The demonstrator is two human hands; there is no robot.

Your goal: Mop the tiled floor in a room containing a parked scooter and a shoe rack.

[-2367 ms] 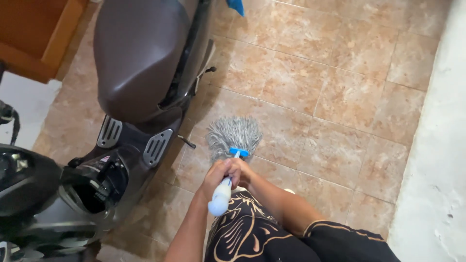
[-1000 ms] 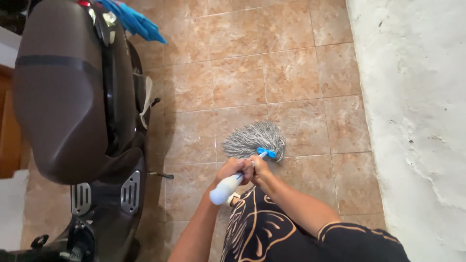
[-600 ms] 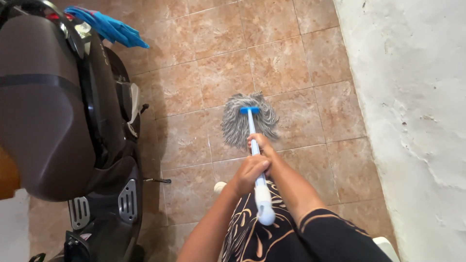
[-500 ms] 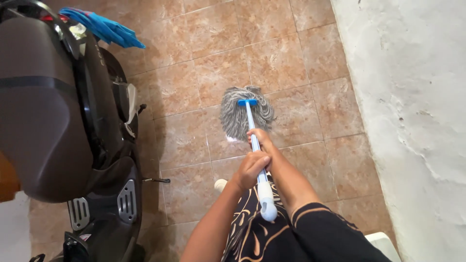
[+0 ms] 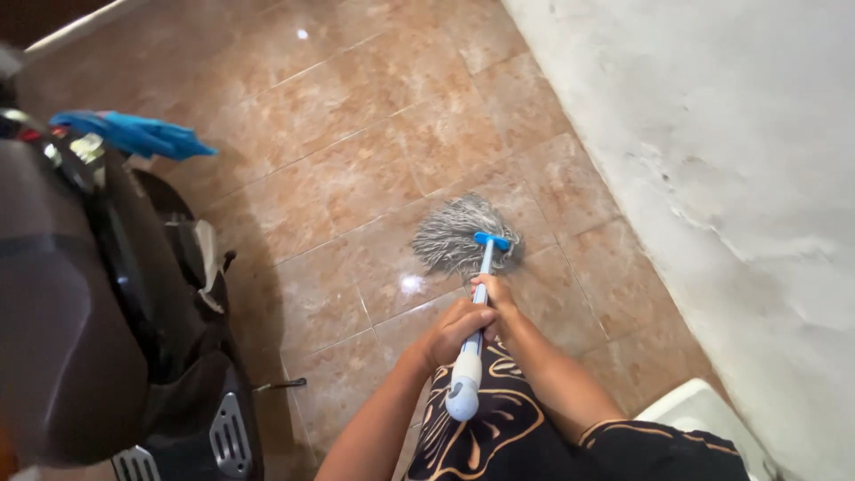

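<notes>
A mop with a grey string head, a blue clamp and a pale blue-white handle rests on the brown tiled floor. Both my hands grip its handle just below the head. My left hand wraps the handle lower down, nearer my body. My right hand holds it slightly higher, closer to the mop head. The handle's rounded end points back at my patterned dark clothing.
A dark scooter stands along the left, with a blue cloth at its rear. A rough white wall runs along the right. A white object sits at the lower right by the wall.
The view swung toward the wall and further down the floor. The mop head was pushed out ahead, then drawn back a little nearer the wall. Both hands stayed on the handle.
</notes>
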